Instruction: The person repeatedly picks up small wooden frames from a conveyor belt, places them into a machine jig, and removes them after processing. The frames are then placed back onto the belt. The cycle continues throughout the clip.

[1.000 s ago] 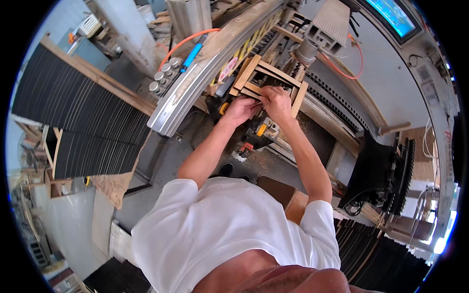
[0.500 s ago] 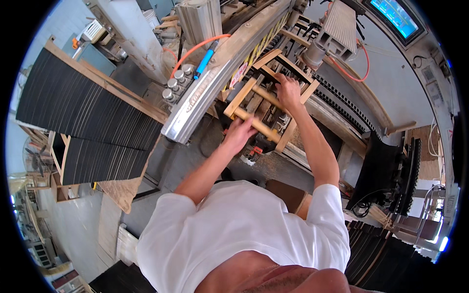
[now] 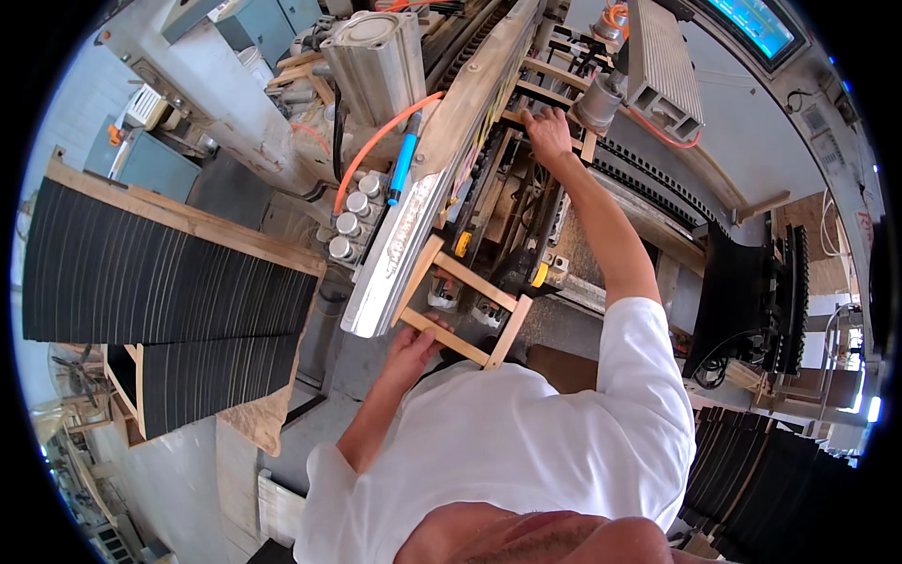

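Note:
My left hand (image 3: 411,357) is closed on the near rail of a small wooden frame (image 3: 510,331), held tilted just in front of my body, off the machine. The frame has two light side pieces joined by two cross rails. Further away, my right hand (image 3: 548,134) grips the near edge of a second wooden frame (image 3: 589,148), which lies on the machine's bed under a metal cylinder (image 3: 598,103). My fingertips there are partly hidden by the hand. Between the two frames show the machine's rails (image 3: 507,202) and yellow-tipped parts (image 3: 539,274).
A metal beam (image 3: 399,249) with a blue air fitting (image 3: 402,169) and round knobs (image 3: 349,224) runs along the left. Beyond it stands a stack of black-faced strips (image 3: 169,263). A lit screen (image 3: 752,26) hangs at the upper right. Black guards (image 3: 738,320) stand at the right.
My left hand has drawn the nearer frame toward my body, off the machine. My right hand has moved away from me along the bed with the other frame.

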### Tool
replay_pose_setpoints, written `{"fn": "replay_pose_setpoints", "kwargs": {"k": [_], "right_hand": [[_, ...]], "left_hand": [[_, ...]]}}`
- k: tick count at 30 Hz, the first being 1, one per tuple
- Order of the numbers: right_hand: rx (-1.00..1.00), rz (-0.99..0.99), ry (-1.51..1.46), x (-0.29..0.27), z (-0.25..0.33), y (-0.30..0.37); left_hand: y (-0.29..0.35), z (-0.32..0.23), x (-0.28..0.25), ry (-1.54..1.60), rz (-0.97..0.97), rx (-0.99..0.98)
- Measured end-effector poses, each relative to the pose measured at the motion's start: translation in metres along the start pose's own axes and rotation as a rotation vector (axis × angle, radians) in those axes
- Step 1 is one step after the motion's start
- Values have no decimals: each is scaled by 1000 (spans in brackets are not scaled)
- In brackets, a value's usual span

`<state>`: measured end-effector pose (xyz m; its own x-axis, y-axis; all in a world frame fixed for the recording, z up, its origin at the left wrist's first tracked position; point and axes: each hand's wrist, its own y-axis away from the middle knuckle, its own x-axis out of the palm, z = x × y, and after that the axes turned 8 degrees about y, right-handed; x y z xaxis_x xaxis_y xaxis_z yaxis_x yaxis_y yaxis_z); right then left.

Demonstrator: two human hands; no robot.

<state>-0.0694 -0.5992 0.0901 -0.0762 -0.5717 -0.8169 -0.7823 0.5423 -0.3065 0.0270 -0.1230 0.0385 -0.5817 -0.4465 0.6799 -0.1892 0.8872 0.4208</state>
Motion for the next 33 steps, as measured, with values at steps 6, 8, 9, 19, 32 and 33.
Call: {"fn": "replay_pose_setpoints", "kwargs": {"k": [6, 8, 9, 19, 32, 33], "right_hand": [[-10, 180, 66, 15, -22, -42], [13, 181, 76, 30, -29, -51], [17, 186, 66, 33, -30, -55], [-45, 286, -128, 35, -46, -87], [-85, 231, -157, 41, -53, -92], [-83, 225, -179, 51, -63, -92]], "left_hand": [[5, 16, -21, 94, -78, 104], [7, 25, -18, 122, -160, 113], [8, 28, -15, 134, -204, 120], [3, 70, -5, 239, -329, 141], [8, 107, -8, 280, -488, 260], [7, 105, -8, 261, -515, 266]]}}
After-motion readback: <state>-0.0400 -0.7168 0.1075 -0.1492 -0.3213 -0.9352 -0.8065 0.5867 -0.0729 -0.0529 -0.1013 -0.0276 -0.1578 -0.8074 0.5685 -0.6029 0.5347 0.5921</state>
